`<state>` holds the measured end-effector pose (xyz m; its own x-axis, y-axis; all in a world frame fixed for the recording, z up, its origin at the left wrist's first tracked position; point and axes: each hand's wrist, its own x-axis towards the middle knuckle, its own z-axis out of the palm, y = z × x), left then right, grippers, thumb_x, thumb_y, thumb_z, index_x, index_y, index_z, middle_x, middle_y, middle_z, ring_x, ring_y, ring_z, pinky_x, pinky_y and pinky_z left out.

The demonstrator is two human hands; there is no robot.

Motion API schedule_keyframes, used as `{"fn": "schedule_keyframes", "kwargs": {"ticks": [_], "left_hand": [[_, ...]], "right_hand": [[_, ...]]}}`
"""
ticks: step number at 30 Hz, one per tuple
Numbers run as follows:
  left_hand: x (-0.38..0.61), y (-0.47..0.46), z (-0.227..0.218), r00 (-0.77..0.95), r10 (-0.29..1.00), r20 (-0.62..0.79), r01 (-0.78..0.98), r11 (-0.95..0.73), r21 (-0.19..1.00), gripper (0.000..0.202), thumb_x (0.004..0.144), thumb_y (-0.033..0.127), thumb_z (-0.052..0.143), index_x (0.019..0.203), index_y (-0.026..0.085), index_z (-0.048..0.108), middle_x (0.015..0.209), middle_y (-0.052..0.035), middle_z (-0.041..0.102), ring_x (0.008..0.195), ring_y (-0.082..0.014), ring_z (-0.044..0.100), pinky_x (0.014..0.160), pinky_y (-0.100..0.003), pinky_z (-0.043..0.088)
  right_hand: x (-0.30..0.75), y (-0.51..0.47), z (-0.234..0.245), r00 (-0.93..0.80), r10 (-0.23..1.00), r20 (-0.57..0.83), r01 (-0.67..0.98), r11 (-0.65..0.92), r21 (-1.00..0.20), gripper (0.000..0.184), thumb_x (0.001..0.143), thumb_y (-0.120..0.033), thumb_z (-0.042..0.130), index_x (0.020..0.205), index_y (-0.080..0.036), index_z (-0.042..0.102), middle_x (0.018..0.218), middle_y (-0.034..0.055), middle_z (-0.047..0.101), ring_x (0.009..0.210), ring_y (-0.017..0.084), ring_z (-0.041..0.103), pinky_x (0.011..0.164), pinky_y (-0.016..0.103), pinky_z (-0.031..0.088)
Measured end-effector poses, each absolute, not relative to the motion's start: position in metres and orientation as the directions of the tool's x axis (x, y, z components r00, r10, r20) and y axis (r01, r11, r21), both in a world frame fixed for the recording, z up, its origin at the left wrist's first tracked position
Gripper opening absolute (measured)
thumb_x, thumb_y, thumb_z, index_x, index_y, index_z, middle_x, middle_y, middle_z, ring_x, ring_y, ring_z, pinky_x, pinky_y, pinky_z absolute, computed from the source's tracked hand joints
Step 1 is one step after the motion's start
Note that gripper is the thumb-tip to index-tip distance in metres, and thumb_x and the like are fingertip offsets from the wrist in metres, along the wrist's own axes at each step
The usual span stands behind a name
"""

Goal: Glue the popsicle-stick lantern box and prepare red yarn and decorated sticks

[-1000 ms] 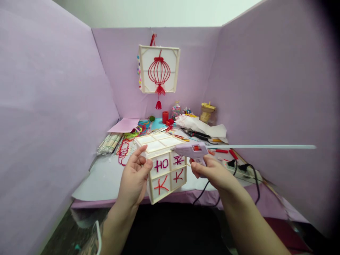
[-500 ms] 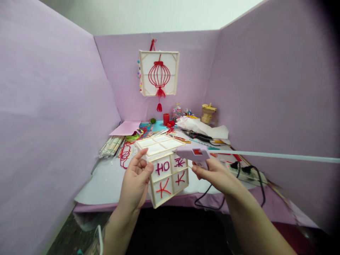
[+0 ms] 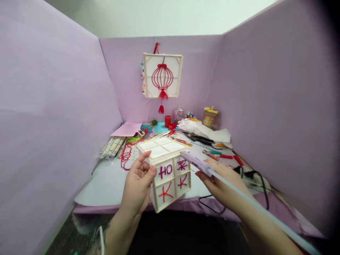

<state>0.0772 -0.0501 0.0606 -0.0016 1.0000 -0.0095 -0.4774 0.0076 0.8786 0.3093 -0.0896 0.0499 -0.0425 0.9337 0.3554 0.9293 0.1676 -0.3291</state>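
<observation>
Both hands work above the tabletop's (image 3: 106, 184) near edge: left hand (image 3: 138, 184) wraps the lantern box (image 3: 166, 170), right hand (image 3: 221, 182) grips the glue gun (image 3: 195, 162). Its long axis runs from the right, nozzle touching the box's upper right edge.

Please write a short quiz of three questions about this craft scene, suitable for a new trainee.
1. True or false: the left hand holds the box lantern in the air, above the table.
2. Which tool is in the right hand? A) scissors B) glue gun C) pen
3. Fill in: the finished lantern on the back wall shows a lantern drawing in ____ colour.

Key:
1. True; its fingers wrap the lantern's left side.
2. B; the glue gun has its nozzle at the lantern's upper right edge, and a long glue stick comes out behind.
3. Red.
</observation>
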Motion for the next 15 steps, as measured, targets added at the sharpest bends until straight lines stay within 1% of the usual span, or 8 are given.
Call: {"fn": "schedule_keyframes", "kwargs": {"ticks": [5, 8, 10, 12, 13, 15], "left_hand": [[0.078, -0.050, 0.062, -0.002, 1.000, -0.013, -0.484, 0.010, 0.875, 0.059, 0.058, 0.022, 0.085, 0.113, 0.021, 0.063, 0.073, 0.0058, 0.049, 0.065, -0.0051, 0.050, 0.064, -0.016, 0.046], [0.078, -0.049, 0.062, -0.002, 1.000, -0.008, -0.477, 0.006, 0.879, 0.058, 0.059, 0.023, 0.085, 0.113, 0.021, 0.063, 0.072, 0.0059, 0.049, 0.065, -0.0053, 0.050, 0.064, -0.016, 0.047], [0.077, -0.049, 0.062, -0.006, 1.000, -0.007, -0.476, 0.003, 0.879, 0.058, 0.060, 0.023, 0.085, 0.113, 0.021, 0.063, 0.072, 0.0059, 0.050, 0.065, -0.0055, 0.050, 0.064, -0.017, 0.047], [0.076, -0.048, 0.063, -0.012, 1.000, -0.009, -0.472, 0.002, 0.881, 0.058, 0.059, 0.023, 0.085, 0.113, 0.022, 0.063, 0.072, 0.0060, 0.050, 0.065, -0.0055, 0.051, 0.063, -0.016, 0.048], [0.076, -0.048, 0.063, -0.017, 1.000, -0.009, -0.469, 0.000, 0.883, 0.058, 0.060, 0.023, 0.085, 0.113, 0.022, 0.063, 0.072, 0.0061, 0.050, 0.065, -0.0056, 0.051, 0.064, -0.017, 0.048], [0.074, -0.046, 0.063, -0.027, 1.000, -0.004, -0.463, -0.009, 0.886, 0.057, 0.060, 0.023, 0.084, 0.113, 0.022, 0.063, 0.071, 0.0062, 0.050, 0.065, -0.0058, 0.052, 0.064, -0.017, 0.049]], "right_hand": [[0.315, -0.085, 0.043, -0.024, 0.928, 0.373, 0.929, 0.158, -0.334, 0.023, 0.088, -0.039, 0.045, 0.086, -0.022, 0.060, 0.079, 0.0075, 0.068, 0.072, 0.026, 0.064, 0.062, 0.033, 0.043], [0.317, -0.084, 0.042, 0.013, 0.919, 0.394, 0.929, 0.135, -0.346, 0.023, 0.086, -0.041, 0.048, 0.084, -0.023, 0.062, 0.077, 0.0084, 0.068, 0.073, 0.027, 0.064, 0.063, 0.035, 0.043], [0.321, -0.084, 0.043, 0.050, 0.914, 0.402, 0.919, 0.116, -0.377, 0.021, 0.084, -0.041, 0.051, 0.082, -0.024, 0.063, 0.076, 0.0085, 0.068, 0.074, 0.029, 0.064, 0.064, 0.036, 0.043], [0.329, -0.083, 0.045, 0.118, 0.909, 0.401, 0.894, 0.078, -0.441, 0.022, 0.082, -0.043, 0.053, 0.082, -0.024, 0.064, 0.076, 0.0082, 0.068, 0.075, 0.030, 0.064, 0.064, 0.037, 0.043], [0.335, -0.081, 0.045, 0.166, 0.905, 0.392, 0.869, 0.054, -0.493, 0.023, 0.081, -0.045, 0.054, 0.083, -0.024, 0.064, 0.076, 0.0079, 0.068, 0.075, 0.030, 0.064, 0.063, 0.037, 0.044], [0.346, -0.076, 0.043, 0.276, 0.895, 0.350, 0.769, 0.013, -0.640, 0.028, 0.078, -0.049, 0.057, 0.083, -0.023, 0.064, 0.072, 0.0071, 0.067, 0.071, 0.028, 0.063, 0.059, 0.036, 0.044]]}}
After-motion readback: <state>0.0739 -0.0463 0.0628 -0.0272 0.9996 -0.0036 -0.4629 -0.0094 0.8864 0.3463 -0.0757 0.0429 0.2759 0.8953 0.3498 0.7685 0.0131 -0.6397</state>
